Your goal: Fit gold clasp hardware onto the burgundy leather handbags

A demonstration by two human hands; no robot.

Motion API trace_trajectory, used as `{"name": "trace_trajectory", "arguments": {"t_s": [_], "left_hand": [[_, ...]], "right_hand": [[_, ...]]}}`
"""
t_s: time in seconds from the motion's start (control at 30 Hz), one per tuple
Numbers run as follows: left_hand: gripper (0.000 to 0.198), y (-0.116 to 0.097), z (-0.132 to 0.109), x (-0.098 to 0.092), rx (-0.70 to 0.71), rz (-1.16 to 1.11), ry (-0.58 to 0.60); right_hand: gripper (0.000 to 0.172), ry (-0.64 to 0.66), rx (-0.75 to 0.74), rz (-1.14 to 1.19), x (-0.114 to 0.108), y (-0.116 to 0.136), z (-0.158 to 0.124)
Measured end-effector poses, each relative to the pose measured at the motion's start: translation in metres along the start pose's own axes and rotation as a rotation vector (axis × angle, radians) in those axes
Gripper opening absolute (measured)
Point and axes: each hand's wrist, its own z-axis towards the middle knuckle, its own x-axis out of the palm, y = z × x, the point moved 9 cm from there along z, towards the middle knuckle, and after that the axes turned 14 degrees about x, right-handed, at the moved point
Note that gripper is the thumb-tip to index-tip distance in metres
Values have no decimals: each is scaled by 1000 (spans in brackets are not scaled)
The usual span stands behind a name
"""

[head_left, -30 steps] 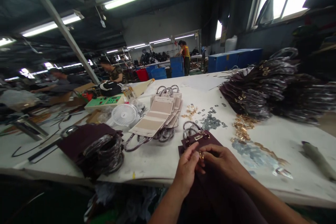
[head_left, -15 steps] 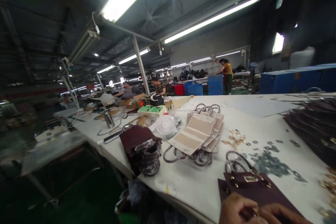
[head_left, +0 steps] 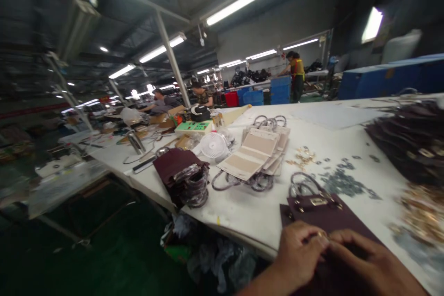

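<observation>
At the bottom right, my left hand [head_left: 298, 252] and my right hand [head_left: 367, 263] meet over a dark maroon bag panel [head_left: 322, 212] lying at the table's near edge. Both pinch a small gold metal fitting [head_left: 322, 234] between their fingertips. The panel carries wrapped handles and a gold clasp plate [head_left: 317, 201] at its far end. Beyond it lie scattered grey metal pieces [head_left: 342, 182] and gold fittings [head_left: 302, 157]. More gold hardware [head_left: 421, 210] is heaped to the right, blurred.
The white table [head_left: 243, 212] bears beige bag panels [head_left: 255, 155], a maroon stack with wrapped handles [head_left: 183, 178], a small white fan [head_left: 213, 144], a green device [head_left: 194, 126] and a dark bag pile [head_left: 412, 141] at right. Other people work behind.
The camera swung left and up, then tipped back down a little. My hands slid to the bottom right, still pinching the gold fitting over the maroon panel.
</observation>
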Motion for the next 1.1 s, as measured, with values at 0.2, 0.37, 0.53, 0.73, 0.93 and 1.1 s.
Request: {"name": "trace_trajectory", "arguments": {"t_s": [0.2,0.37,0.53,0.73,0.93,1.1], "left_hand": [[34,-12,11,6,81,-83,52],[27,-18,10,11,113,-97,68],[33,-16,11,17,64,-81,130],[25,-25,13,16,115,86,238],[26,-30,5,16,120,59,206],[25,-39,1,18,153,-35,155]], "right_hand": [[27,56,-199,77,-3,25,-9],[21,29,-262,158,-7,26,-16],[23,118,-116,160,-12,16,-13],[19,110,-151,147,-17,16,-19],[15,87,-253,125,-16,23,-31],[18,165,-122,311,-19,15,-27]]}}
